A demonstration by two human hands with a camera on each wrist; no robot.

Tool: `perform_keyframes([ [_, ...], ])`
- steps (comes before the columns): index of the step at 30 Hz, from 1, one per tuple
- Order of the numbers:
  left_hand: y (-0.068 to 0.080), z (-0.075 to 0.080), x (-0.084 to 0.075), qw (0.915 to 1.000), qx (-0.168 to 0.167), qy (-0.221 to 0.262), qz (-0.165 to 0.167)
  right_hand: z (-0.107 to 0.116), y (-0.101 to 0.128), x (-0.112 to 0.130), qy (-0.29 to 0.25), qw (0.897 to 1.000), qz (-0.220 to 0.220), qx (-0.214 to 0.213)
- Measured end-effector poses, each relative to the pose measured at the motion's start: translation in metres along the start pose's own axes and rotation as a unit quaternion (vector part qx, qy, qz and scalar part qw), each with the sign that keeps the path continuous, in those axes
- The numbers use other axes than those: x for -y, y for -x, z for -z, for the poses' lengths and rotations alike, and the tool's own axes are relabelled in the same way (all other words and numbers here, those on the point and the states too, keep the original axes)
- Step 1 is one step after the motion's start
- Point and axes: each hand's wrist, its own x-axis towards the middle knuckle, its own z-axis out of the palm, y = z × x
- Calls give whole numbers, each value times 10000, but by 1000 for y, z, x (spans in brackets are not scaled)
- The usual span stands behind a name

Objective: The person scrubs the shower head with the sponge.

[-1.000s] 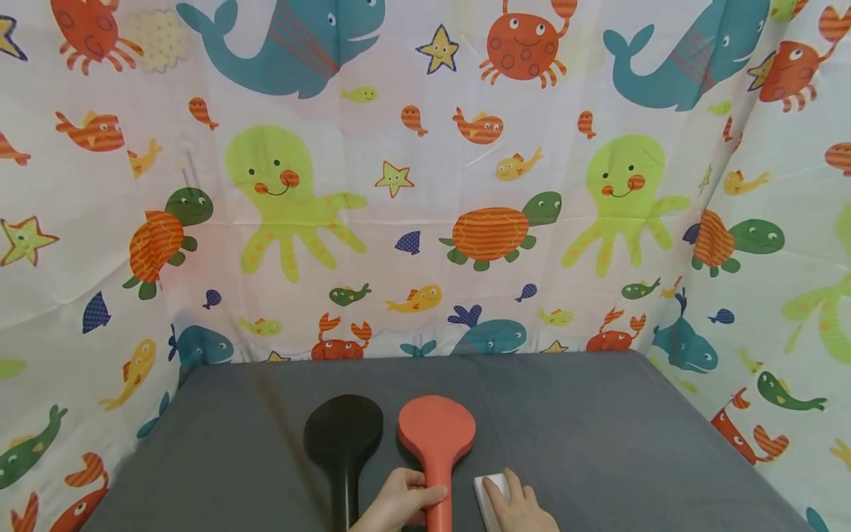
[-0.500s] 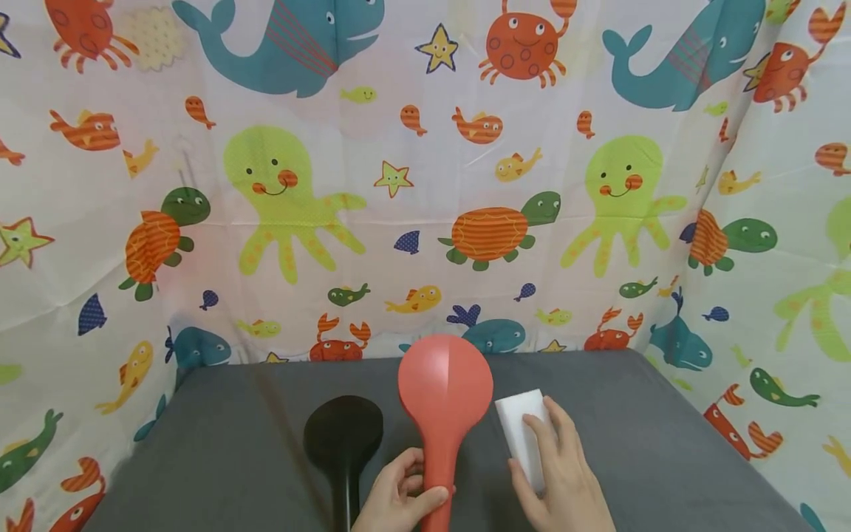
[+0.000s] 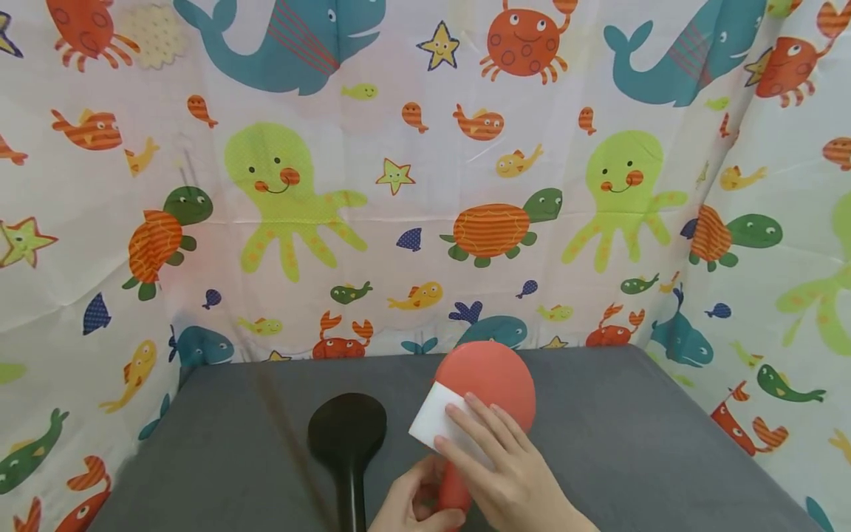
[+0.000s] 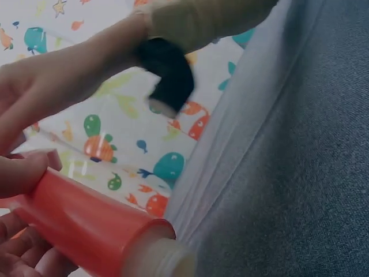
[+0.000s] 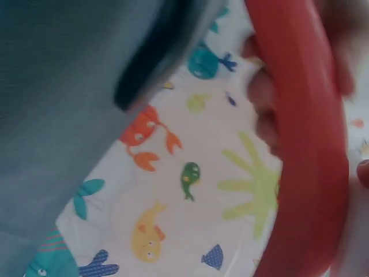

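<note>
L hand [image 3: 415, 506] gripping red showerhead [image 3: 495, 377], R hand [image 3: 512, 469] w/ sponge [image 3: 435, 417]

One red shower head [image 3: 495, 377], one black shower head [image 3: 347, 428], one white sponge [image 3: 435, 417], two hands [image 3: 512, 473]

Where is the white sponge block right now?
In the head view, the white rectangular sponge block is pressed by the right hand against the lifted red-orange plastic shower head, just right of the black shower head lying on the grey table.
</note>
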Motion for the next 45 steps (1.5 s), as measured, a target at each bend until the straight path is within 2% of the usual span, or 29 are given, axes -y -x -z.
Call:
perform_keyframes([
  [3, -1, -2, 1, 10000, 15, -40, -33, 2, -7, -17, -49, 9993, -303, -211],
  [5, -1, -4, 1, 10000, -12, -70, -34, 5, -10, -29, 21, 9969, -718, -337],
  [9, 0, -6, 1, 9997, -109, -202, 63, 10, -12, -49, 180, 9835, -1676, -650],
  [12, 0, -7, 2, 9994, -181, -289, 92, 9, -10, -51, 334, 9762, -1979, -824],
  [14, 0, -7, 2, 9992, -207, -347, 14, 5, -8, -46, 335, 9789, -1758, -986],
  [18, -1, -5, 1, 9988, -258, -366, -176, -6, -2, -27, 142, 9913, -650, -1138],
  [20, 0, -4, 1, 9986, -303, -362, -221, -10, 1, -16, -27, 9952, -31, -979],
  [23, 2, -3, 0, 9982, -417, -401, -128, -12, 4, -5, -43, 9958, 761, -505],
  [26, 2, -3, 0, 9980, -396, -479, -87, -12, 1, -6, 71, 9933, 1132, -235],
  [28, 1, -3, 0, 9975, -306, -612, -171, -9, -5, -11, 150, 9938, 1043, -361],
  [31, -2, -4, 2, 9958, -195, -819, -355, -3, -16, -23, 160, 9953, 460, -839],
  [34, -2, -6, 2, 9958, -225, -815, -349, 5, -18, -39, 227, 9921, -518, -1124],
  [38, -2, -7, 1, 9970, -311, -665, -256, 10, -8, -54, 324, 9793, -1628, -1161],
  [39, -1, -7, 1, 9972, -319, -640, -224, 10, -7, -54, 336, 9775, -1710, -1190],
  [41, -1, -6, 1, 9975, -328, -591, -190, 8, -4, -51, 218, 9790, -1583, -1269],
  [45, -1, -4, 1, 9988, -323, -338, -158, -1, 2, -35, -27, 9909, -584, -1216],
])
